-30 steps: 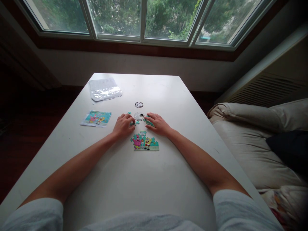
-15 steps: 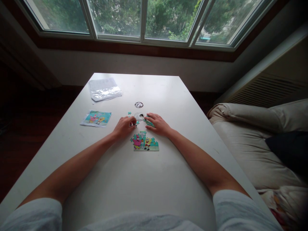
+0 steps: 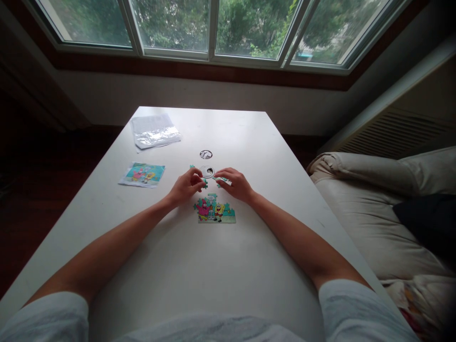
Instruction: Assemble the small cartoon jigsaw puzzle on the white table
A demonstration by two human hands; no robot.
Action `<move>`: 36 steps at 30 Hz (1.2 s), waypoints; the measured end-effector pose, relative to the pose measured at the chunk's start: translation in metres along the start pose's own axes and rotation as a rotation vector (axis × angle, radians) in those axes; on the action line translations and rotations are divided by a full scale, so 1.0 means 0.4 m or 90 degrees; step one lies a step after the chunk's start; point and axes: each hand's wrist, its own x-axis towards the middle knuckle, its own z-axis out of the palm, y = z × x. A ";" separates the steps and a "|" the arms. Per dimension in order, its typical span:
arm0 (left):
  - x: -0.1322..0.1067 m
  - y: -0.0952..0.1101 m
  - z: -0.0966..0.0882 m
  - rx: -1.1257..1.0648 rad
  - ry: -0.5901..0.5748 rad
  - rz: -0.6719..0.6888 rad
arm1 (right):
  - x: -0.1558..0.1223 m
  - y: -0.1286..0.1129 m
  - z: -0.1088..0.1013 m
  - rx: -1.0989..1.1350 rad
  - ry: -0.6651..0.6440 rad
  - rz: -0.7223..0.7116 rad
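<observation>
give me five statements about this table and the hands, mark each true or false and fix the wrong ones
1. On the puzzle, pink stands left of yellow. True.
2. The plastic lies at the near end. False: the plastic lies at the table's far left.
3. The picture lies left of the left hand. True.
4. The right hand covers the puzzle. False: the right hand is beyond it.
5. The hands are clasped. False: they are apart.

This looks like a home: a rumpled, pale sofa (image 3: 352, 223) sits beside a white table (image 3: 213, 266), a dark reddish floor (image 3: 60, 175) runs underneath, and a wide window (image 3: 211, 28) (leafy trees (image 3: 249, 26) just outside) fills the wall (image 3: 213, 95).
</observation>
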 end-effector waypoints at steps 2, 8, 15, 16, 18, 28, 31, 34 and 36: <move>-0.005 0.007 0.008 0.006 -0.008 0.006 | 0.001 -0.013 0.002 0.048 0.013 0.007; -0.015 0.033 0.014 0.080 0.005 0.024 | 0.003 -0.034 0.021 0.159 -0.019 0.043; -0.019 0.036 0.017 0.114 0.014 0.034 | 0.004 -0.037 0.029 0.214 -0.057 0.075; -0.019 0.036 0.017 0.122 0.017 0.035 | 0.004 -0.038 0.028 0.219 -0.061 0.078; -0.020 0.038 0.018 0.145 0.022 0.038 | 0.004 -0.041 0.027 0.233 -0.071 0.085; -0.022 0.037 0.025 0.144 0.009 0.030 | 0.006 -0.035 0.035 0.342 -0.091 0.159; -0.019 0.037 0.017 0.194 -0.006 0.039 | 0.007 -0.027 0.035 0.452 -0.081 0.208; -0.016 0.036 0.002 0.295 -0.021 0.062 | 0.007 -0.025 0.030 0.526 -0.058 0.246; -0.015 0.037 -0.010 0.346 -0.043 0.067 | 0.007 -0.025 0.025 0.544 -0.044 0.262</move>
